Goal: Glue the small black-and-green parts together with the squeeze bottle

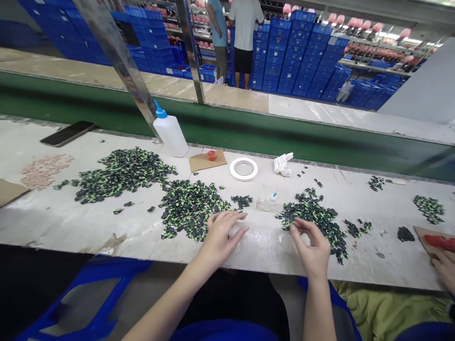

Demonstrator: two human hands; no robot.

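Observation:
My left hand (222,234) is at the right edge of a pile of small black-and-green pieces (192,203), thumb and fingers apart, with nothing visible between them. My right hand (313,244) is at the left side of another pile of black-and-green pieces (316,213). Its thumb and index fingertips are pinched together; whatever lies between them is too small to make out. Between and beyond the hands stands a small clear bottle (269,202) with a blue-based needle tip. A little cluster of dark pieces (241,201) lies just beyond my left hand.
A larger pile (122,173) and pink pieces (46,170) lie left. Behind are a white squeeze bottle (171,135), a phone (68,133), a red cup (211,155) on cardboard, a tape roll (243,169) and crumpled tissue (283,164). A co-worker's hand (444,267) is far right.

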